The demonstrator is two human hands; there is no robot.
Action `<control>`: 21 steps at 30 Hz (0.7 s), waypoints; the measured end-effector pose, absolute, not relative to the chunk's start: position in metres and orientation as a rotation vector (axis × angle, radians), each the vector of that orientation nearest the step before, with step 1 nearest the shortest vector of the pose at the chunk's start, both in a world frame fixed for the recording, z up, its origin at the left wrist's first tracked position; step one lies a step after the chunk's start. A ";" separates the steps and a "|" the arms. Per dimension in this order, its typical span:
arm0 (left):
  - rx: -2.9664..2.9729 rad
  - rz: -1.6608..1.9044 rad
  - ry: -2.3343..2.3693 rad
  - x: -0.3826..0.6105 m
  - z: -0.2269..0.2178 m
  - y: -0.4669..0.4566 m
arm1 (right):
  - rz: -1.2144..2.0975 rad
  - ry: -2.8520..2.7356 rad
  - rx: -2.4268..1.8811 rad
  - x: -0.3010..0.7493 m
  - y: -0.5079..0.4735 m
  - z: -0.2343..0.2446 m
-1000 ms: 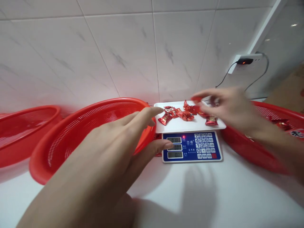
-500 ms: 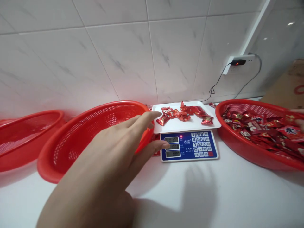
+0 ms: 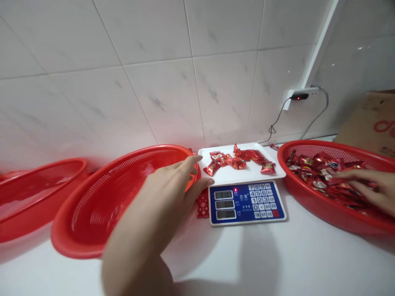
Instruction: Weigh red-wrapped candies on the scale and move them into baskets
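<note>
Two bare hands worked apart: you held your left hand [image 3: 166, 185] open just beside the white plastic tray [image 3: 240, 177] of red foil-wrapped candies [image 3: 237, 163], while your right hand [image 3: 367, 189], its grip hidden, sat among more candies in the red mesh basket [image 3: 308, 144].

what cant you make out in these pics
All from the head view:
scale display: digits too small and blurred to read surely
right hand: its fingers hide whether it holds a candy
candy wrappers: print too small
red basket: left hand hides part of it
</note>
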State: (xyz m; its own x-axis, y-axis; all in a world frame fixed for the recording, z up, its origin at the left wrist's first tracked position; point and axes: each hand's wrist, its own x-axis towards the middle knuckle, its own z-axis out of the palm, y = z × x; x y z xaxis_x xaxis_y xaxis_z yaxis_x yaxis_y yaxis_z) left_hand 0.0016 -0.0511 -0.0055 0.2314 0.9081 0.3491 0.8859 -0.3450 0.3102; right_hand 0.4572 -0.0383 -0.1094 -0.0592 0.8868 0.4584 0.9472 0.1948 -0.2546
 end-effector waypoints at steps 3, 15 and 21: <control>2.352 0.537 1.799 0.034 -0.026 -0.006 | -0.005 -2.018 -1.740 0.396 -0.012 -0.071; 2.127 0.482 1.643 0.074 -0.106 0.108 | 0.753 -2.497 -1.518 0.302 0.148 -0.098; 2.221 0.554 1.473 0.087 -0.111 0.107 | 0.884 -2.530 -1.216 0.291 0.145 -0.099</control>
